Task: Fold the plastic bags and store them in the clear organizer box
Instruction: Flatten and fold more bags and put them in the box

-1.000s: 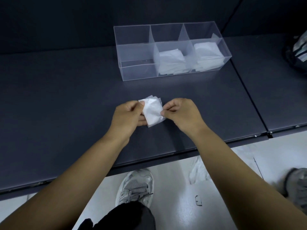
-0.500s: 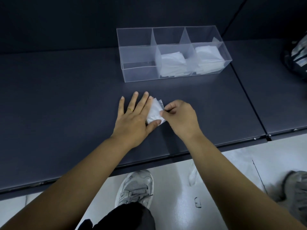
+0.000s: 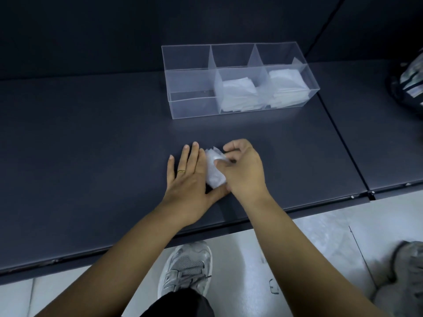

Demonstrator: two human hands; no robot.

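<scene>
Left hand [image 3: 190, 179] flat, fingers straight, against folded bag [image 3: 214, 171] on dark table [image 3: 91, 156]; right hand [image 3: 243, 172] pinches it, fingers curled. Organizer box [image 3: 190, 106] beyond, stacked bags [image 3: 238, 92] in middle and right compartments.

White bag [image 3: 214, 173], dark grey table [image 3: 91, 156], gold ring [image 3: 181, 171]

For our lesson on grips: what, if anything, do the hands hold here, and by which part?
The right hand pinches the folded plastic bag by its right edge; the left hand lies flat against its left side, gripping nothing.
</scene>
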